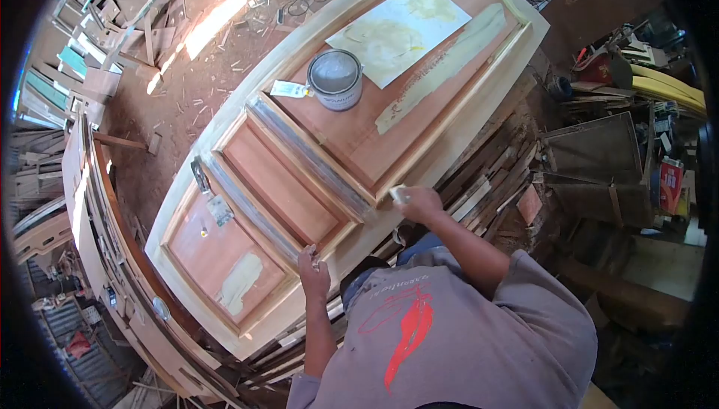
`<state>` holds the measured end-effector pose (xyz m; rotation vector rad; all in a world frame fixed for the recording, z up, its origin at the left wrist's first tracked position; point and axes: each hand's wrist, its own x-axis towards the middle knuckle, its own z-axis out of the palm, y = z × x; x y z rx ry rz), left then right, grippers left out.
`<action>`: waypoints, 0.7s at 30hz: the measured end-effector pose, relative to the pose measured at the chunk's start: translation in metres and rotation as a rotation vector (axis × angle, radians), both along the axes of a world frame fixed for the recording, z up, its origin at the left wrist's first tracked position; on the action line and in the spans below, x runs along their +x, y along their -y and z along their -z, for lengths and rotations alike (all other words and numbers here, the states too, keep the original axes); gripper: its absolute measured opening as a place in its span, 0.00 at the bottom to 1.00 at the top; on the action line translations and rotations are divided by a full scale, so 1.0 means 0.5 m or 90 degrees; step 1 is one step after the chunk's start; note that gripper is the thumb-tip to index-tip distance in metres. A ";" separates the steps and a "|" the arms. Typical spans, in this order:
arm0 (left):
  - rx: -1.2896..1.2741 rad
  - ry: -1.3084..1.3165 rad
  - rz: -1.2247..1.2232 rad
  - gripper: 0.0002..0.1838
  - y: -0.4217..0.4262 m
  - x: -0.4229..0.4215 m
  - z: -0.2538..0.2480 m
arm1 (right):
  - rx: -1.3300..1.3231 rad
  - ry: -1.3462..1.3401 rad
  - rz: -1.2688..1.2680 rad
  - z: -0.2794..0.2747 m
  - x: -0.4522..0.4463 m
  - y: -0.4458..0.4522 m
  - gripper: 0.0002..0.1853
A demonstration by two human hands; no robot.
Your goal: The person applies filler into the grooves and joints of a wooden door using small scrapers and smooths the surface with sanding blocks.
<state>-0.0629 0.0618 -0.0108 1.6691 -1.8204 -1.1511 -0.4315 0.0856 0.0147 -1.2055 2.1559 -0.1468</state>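
Note:
A large wooden panel [352, 223] with raised frames lies in front of me. My right hand [417, 204] grips a small pale piece [398, 194] at the panel's near edge, by a frame corner. Further left, my left hand [314, 270] is at the same edge with its fingers curled; what they hold, if anything, is too small to name. Pale filler patches [442, 72] mark the recessed surfaces. An open grey can [335, 79] stands on the panel beside a white-bladed scraper [289, 89]. Another scraper [219, 210] lies across the left crosspiece.
A smeared white sheet [401, 33] lies on the panel's far part. Curved boards [112, 259] stand at the left. Wood strips [490, 180] are piled beyond the panel's right edge. Dark boxes [595, 150] and yellow curved pieces [666, 88] are at the right. Shavings litter the dirt floor [172, 120].

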 end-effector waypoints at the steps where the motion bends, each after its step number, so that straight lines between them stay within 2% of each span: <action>1: -0.002 -0.010 -0.003 0.27 -0.001 0.001 0.010 | -0.047 0.010 0.063 -0.006 -0.026 -0.016 0.20; 4: -0.043 0.004 0.028 0.28 -0.002 -0.001 0.028 | -0.071 -0.052 0.163 0.035 -0.133 -0.045 0.22; 10: 0.032 0.011 -0.001 0.28 -0.021 -0.085 -0.023 | 0.032 -0.164 0.074 0.055 -0.278 0.088 0.23; 14: 0.016 0.007 0.033 0.32 -0.035 -0.106 -0.002 | 0.102 -0.151 0.001 0.035 -0.263 0.150 0.24; 16: 0.042 -0.001 -0.020 0.29 -0.047 -0.129 -0.015 | 0.108 -0.123 -0.062 0.022 -0.234 0.152 0.24; 19: 0.039 0.010 -0.055 0.28 -0.062 -0.128 -0.024 | 0.109 -0.084 -0.048 -0.015 -0.215 0.158 0.25; 21: 0.025 0.022 -0.060 0.30 -0.077 -0.116 -0.017 | 0.106 -0.073 -0.045 0.002 -0.226 0.152 0.26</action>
